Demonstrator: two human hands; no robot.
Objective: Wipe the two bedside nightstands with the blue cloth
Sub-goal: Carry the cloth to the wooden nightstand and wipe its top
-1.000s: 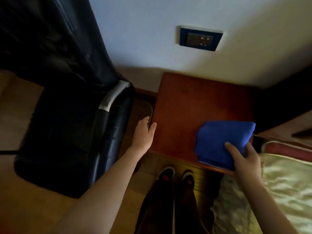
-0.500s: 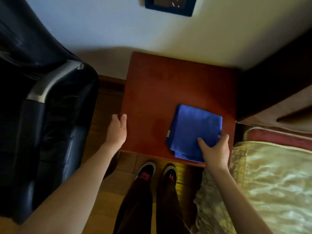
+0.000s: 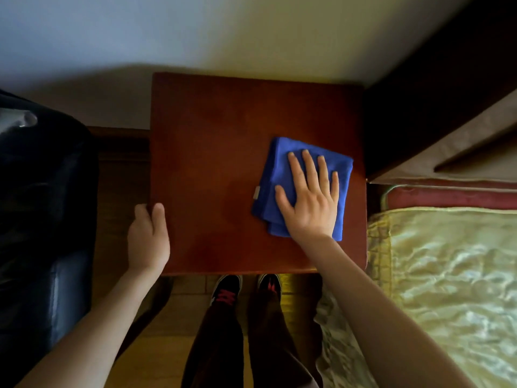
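A reddish-brown wooden nightstand (image 3: 212, 163) stands against the wall, seen from straight above. A folded blue cloth (image 3: 272, 175) lies on its right half. My right hand (image 3: 310, 197) lies flat on the cloth with its fingers spread, pressing it onto the top. My left hand (image 3: 148, 239) rests on the nightstand's left front edge, its thumb on the top surface. Only this one nightstand is in view.
A black leather armchair (image 3: 42, 219) stands close on the left. The bed with a shiny cream cover (image 3: 447, 275) lies to the right, with its dark headboard (image 3: 436, 79) behind. My legs and shoes (image 3: 243, 289) stand on the wooden floor in front.
My right hand went from pinching the cloth's near corner to lying flat on top of it. The camera tilted down and closer, and my left hand settled on the left edge.
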